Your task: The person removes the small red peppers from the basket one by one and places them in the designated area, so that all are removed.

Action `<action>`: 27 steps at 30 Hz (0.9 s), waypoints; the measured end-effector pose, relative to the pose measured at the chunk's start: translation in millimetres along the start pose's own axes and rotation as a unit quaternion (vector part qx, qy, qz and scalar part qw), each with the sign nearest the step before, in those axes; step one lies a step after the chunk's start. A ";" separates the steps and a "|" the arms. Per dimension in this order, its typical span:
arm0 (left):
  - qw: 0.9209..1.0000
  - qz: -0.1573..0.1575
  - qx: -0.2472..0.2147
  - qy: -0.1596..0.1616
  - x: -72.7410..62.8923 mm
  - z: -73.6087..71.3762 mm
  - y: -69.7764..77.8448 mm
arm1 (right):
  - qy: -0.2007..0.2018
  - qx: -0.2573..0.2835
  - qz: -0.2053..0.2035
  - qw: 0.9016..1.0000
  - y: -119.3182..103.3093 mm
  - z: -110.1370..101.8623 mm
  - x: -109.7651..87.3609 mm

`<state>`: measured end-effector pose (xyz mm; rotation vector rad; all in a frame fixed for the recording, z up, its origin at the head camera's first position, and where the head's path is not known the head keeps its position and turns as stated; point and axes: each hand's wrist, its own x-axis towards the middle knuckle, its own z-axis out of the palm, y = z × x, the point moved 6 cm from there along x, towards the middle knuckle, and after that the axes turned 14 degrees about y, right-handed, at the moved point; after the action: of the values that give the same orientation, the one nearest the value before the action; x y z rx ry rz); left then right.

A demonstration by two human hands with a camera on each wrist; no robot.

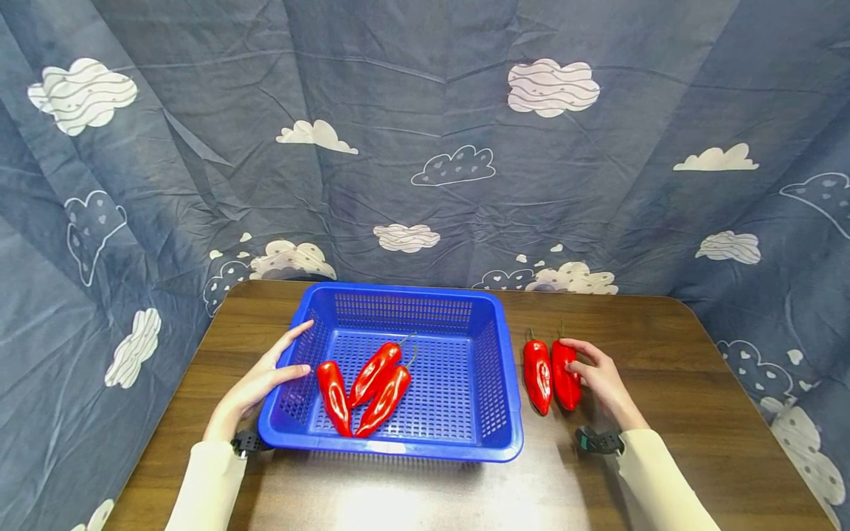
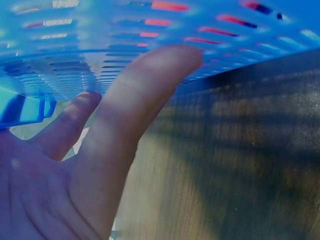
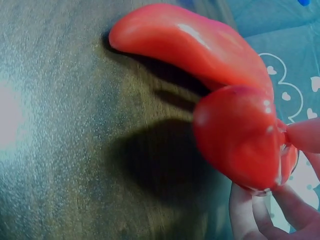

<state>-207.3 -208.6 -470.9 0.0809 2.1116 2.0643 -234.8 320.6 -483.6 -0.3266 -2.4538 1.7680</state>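
A blue plastic basket [image 1: 491, 369] stands on the table with three shiny red peppers in it, one pepper [image 1: 334, 398] leaning at the left. My left hand [image 1: 255, 380] rests against the basket's left side, its thumb and a finger spread and fairly straight at the rim. In the left wrist view, the thumb [image 2: 150, 85] lies before the slotted wall. To the right of the basket, my right hand [image 1: 600, 376] pinches a red pepper [image 3: 237, 137] between thumb and fingers. Its shadow falls apart from it on the wood. Another red pepper [image 1: 537, 376] lies just left of it.
The brown wooden table [image 1: 664, 369] reaches back to a grey-blue cloth [image 1: 451, 214] with white clouds, which hangs behind and at both sides. Black straps with small devices [image 1: 598, 440] sit at both wrists.
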 end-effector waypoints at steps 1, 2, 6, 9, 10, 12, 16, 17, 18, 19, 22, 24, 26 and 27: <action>1.000 0.001 0.001 0.001 0.1 0.1 0.0 | -0.002 -0.001 0.000 1.000 0.8 0.6 0.3; 1.000 0.001 0.000 0.000 0.1 0.1 0.1 | -0.002 -0.001 0.001 1.000 1.6 1.3 0.6; 1.000 0.000 0.003 0.002 0.2 0.0 -0.2 | -0.005 -0.008 -0.003 1.000 3.5 3.7 1.0; 1.000 -0.008 0.000 0.002 0.1 -0.2 -0.9 | -0.006 -0.024 -0.009 1.000 3.1 5.3 0.2; 1.000 -0.009 -0.002 0.001 0.0 0.0 -0.8 | -0.006 -0.029 -0.012 0.999 2.7 5.8 0.0; 1.000 -0.012 -0.007 -0.001 -0.4 0.4 -0.5 | -0.008 -0.037 -0.014 0.999 2.9 6.5 0.1; 1.000 -0.015 -0.012 -0.003 -0.8 0.6 0.5 | -0.007 -0.032 -0.016 0.999 2.2 6.0 1.2; 1.000 -0.016 -0.013 -0.003 -1.0 0.6 0.6 | -0.006 -0.027 -0.017 0.999 2.1 5.5 1.3; 1.000 -0.016 -0.013 -0.002 -1.1 0.5 0.7 | -0.004 -0.022 -0.017 1.000 1.1 4.8 1.2; 1.000 -0.016 -0.012 -0.001 -1.1 0.2 0.5 | -0.001 -0.016 -0.018 1.000 0.2 3.7 1.1; 1.000 -0.014 -0.010 0.000 -1.0 0.1 0.3 | 0.012 0.000 -0.023 1.000 -2.4 -0.4 0.5; 1.000 -0.014 -0.006 0.002 -0.6 -0.2 -0.3 | 0.025 0.008 -0.026 0.999 -4.1 -3.8 0.0; 1.000 -0.016 -0.004 0.005 -0.6 -0.3 -0.6 | 0.038 0.008 -0.031 0.999 -6.0 -7.4 -0.4; 1.000 -0.017 -0.003 0.006 -0.6 -0.3 -0.8 | 0.045 0.004 -0.034 0.998 -7.1 -9.4 -0.6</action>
<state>-206.7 -209.1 -471.6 0.0309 2.0975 2.0572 -233.1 327.0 -473.9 -0.3110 -2.3661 1.6976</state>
